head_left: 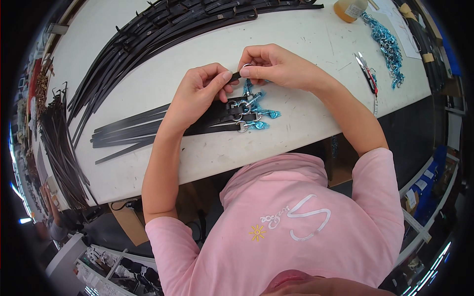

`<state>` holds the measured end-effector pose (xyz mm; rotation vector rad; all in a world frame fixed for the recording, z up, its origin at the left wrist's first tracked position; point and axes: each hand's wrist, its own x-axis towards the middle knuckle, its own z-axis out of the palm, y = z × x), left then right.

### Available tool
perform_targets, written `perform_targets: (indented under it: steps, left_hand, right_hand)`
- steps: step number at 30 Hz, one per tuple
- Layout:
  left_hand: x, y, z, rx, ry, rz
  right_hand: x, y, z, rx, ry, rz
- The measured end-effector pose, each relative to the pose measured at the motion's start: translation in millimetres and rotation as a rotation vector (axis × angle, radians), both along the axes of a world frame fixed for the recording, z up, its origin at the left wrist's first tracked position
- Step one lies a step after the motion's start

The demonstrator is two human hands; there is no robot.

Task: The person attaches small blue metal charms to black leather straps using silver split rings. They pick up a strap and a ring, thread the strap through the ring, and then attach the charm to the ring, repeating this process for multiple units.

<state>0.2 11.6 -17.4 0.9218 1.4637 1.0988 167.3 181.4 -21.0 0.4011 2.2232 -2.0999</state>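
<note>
We look down on a white table where our two hands meet over a black strap. Our left hand is closed, thumb and forefinger pinching the end of the dark strap, with the rest of the fingers curled over the pile below. Our right hand is closed too, its fingertips pressed together on the same strap end and on a small metal ring that shows just above the thumb. The two hands touch at the fingertips, with the strap end held between them a little above the table.

Just under the hands lies a small pile of finished straps, black, stretched out to our left, their near ends fitted with silver rings and blue clips that fan out to the right. The held strap hangs right over these clips.

Along the far edge of the table a long bundle of black straps curves from upper right to the left rim. To the far right lies a heap of blue chain, and beside it a pair of small snips with red and black handles. A jar of amber liquid stands at the top edge. Another dark bundle hangs off the table's left side.
</note>
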Motion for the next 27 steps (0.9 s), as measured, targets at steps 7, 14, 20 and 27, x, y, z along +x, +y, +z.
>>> perform_targets:
  steps: [7,14,20,27]
  left_hand:
    - [-2,-4,14,-0.085,0.045,0.015]
    - [3,-3,11,-0.054,0.100,0.038]
    - [-1,0,4,-0.060,0.080,0.027]
    - [6,2,2,-0.062,0.118,0.089]
  right_hand:
    - [-2,3,-4,0.022,-0.043,-0.016]
    - [-4,3,-5,0.059,-0.039,-0.004]
    - [-3,1,-4,0.079,-0.040,-0.009]
    - [-6,1,-6,0.073,-0.042,-0.014]
